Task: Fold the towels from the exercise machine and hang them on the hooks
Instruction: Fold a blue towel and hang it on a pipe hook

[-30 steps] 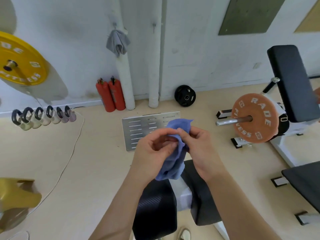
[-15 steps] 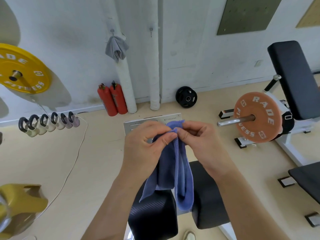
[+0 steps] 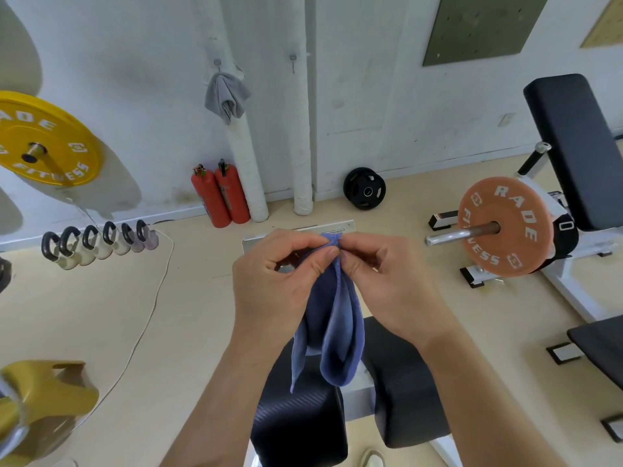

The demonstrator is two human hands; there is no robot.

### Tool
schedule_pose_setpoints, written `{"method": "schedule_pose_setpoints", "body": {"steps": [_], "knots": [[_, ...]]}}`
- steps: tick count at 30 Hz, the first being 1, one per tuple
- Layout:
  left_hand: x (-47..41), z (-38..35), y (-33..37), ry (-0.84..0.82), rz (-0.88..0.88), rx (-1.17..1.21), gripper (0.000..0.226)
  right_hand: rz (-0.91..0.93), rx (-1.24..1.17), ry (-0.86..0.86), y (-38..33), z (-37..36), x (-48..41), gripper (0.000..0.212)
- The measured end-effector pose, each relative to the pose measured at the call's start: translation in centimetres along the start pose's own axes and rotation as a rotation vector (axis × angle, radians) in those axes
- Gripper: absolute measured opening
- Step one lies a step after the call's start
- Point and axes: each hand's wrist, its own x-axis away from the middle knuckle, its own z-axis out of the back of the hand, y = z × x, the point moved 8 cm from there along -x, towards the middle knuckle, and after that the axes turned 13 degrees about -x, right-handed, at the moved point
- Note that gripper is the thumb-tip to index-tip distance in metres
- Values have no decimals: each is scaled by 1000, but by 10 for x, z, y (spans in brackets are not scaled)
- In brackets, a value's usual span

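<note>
A blue towel (image 3: 332, 326) hangs folded in front of me, over the black pads of the exercise machine (image 3: 300, 429). My left hand (image 3: 276, 281) and my right hand (image 3: 381, 278) pinch its top edge side by side, fingertips almost touching. On the white wall, a grey towel (image 3: 226, 96) hangs bunched on the left hook (image 3: 217, 62). The right hook (image 3: 293, 59) next to it is bare.
Two red extinguishers (image 3: 220, 195) stand at the wall base beside two white pipes. A metal plate (image 3: 344, 227) lies on the floor beyond my hands. A yellow weight disc (image 3: 43, 139), several kettlebells (image 3: 97, 241), an orange disc (image 3: 505, 225) and a black bench (image 3: 573, 146) flank the area.
The towel was bunched between my hands; it now hangs down long and folded from its pinched top edge. My hands have risen slightly and come close together.
</note>
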Motion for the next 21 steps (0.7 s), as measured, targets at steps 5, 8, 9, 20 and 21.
{"method": "schedule_pose_setpoints", "body": {"steps": [5, 8, 9, 20, 21], "knots": [[-3, -5, -3, -4, 60, 52, 22, 36, 103, -8, -6, 1, -1, 23], [-6, -11, -1, -100, 31, 22, 26, 27, 131, -24, -5, 3, -3, 24], [-7, -13, 1, -127, -9, -14, 24, 14, 126, -28, -4, 3, -3, 24], [-23, 5, -5, 84, -35, -114, 27, -428, 372, 61, 108, 34, 5, 38], [-27, 12, -10, 120, -26, -110, 24, -492, 438, 65, 126, 42, 12, 40]]}}
